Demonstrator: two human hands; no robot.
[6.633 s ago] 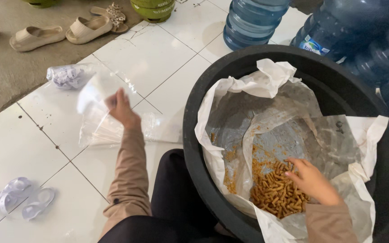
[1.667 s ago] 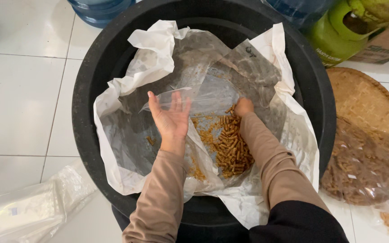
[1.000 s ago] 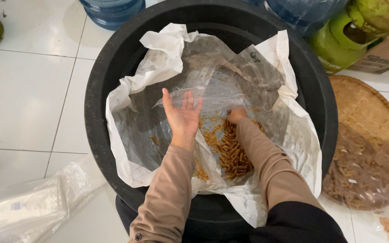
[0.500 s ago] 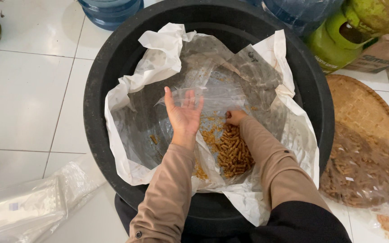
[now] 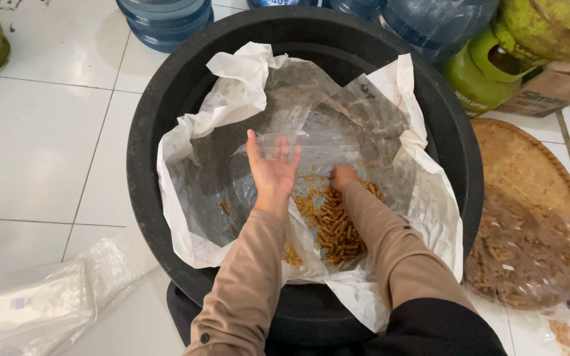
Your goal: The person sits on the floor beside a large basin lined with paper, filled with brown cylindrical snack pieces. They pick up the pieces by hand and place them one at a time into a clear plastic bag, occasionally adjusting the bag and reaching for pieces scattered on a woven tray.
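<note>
A big black tub [image 5: 166, 118] stands on the floor, lined with a large clear and white plastic bag [image 5: 232, 86]. A heap of brown stick-shaped snacks [image 5: 338, 227] lies at the bottom of the liner. My left hand [image 5: 270, 173] is over the tub and holds up a small clear plastic bag [image 5: 324, 148] by its rim, fingers spread. My right hand [image 5: 342, 177] reaches into the snacks at the mouth of that small bag; its fingers are partly hidden behind the plastic.
A round woven tray [image 5: 536, 178] with more brown snacks under plastic lies to the right. Blue water jugs [image 5: 166, 23] and green gas canisters [image 5: 489, 66] stand behind the tub. A stack of clear bags [image 5: 34, 306] lies on the white tiles at lower left.
My left hand came from the bag stack on the floor to the tub with a small clear bag. In the last second both hands shifted only slightly over the snacks.
</note>
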